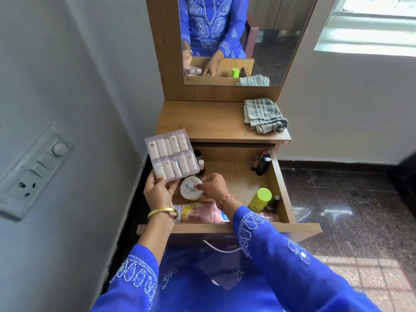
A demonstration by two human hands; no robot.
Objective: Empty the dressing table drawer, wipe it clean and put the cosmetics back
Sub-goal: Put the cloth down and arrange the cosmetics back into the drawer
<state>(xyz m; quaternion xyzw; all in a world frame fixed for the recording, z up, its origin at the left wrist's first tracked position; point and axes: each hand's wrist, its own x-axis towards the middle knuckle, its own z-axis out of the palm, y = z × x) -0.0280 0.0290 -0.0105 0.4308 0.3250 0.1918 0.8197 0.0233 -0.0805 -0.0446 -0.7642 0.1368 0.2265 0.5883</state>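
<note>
The wooden drawer (282, 185) of the dressing table stands pulled open. My left hand (158, 191) holds a clear plastic pack of small pink tubes (172, 154) above the drawer's left edge. My right hand (212, 186) grips a round white nail polish remover tub (189, 188) inside the drawer. Along the front wall lies a pink bottle (200, 213), partly hidden by my right wrist. A lime-capped yellow bottle (260, 199) and a small dark bottle (272, 202) lean at the right. Dark tubes (262, 164) rest in the far right corner, small bottles (200, 162) at the far left.
A folded grey striped cloth (264, 115) lies on the right side of the tabletop (202, 120). The mirror (236, 41) rises behind it. A wall with a switch panel (33, 170) is close on the left; dark polished floor (349, 199) lies to the right.
</note>
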